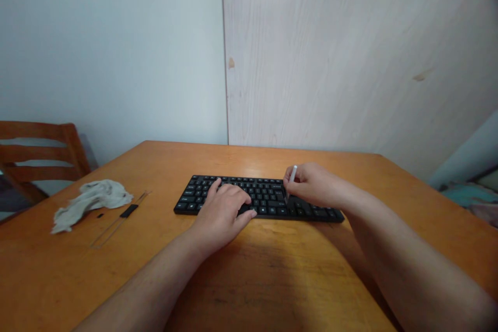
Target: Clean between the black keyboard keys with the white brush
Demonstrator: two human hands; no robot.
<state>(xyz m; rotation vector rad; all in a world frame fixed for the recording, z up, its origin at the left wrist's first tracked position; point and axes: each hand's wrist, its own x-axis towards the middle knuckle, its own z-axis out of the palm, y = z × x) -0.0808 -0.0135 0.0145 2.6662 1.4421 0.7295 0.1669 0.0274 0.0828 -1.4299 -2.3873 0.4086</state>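
Observation:
A black computer keyboard [264,198] lies flat in the middle of an orange wooden table [93,275]. My left hand [223,212] rests palm-down on its left half, with the fingers spread over the keys and nothing in them. On the right half, my right hand [313,184] pinches a thin white stick-like tool [292,174]. Its lower end points down among the keys, and my fingers hide most of it.
To the left on the table lie a crumpled grey cloth [90,204], a wire keycap puller with a black grip [124,215], and a small black piece [100,215]. A wooden chair [42,153] stands beyond the far left corner. Walls and a pale wooden panel [334,62] rise behind the table.

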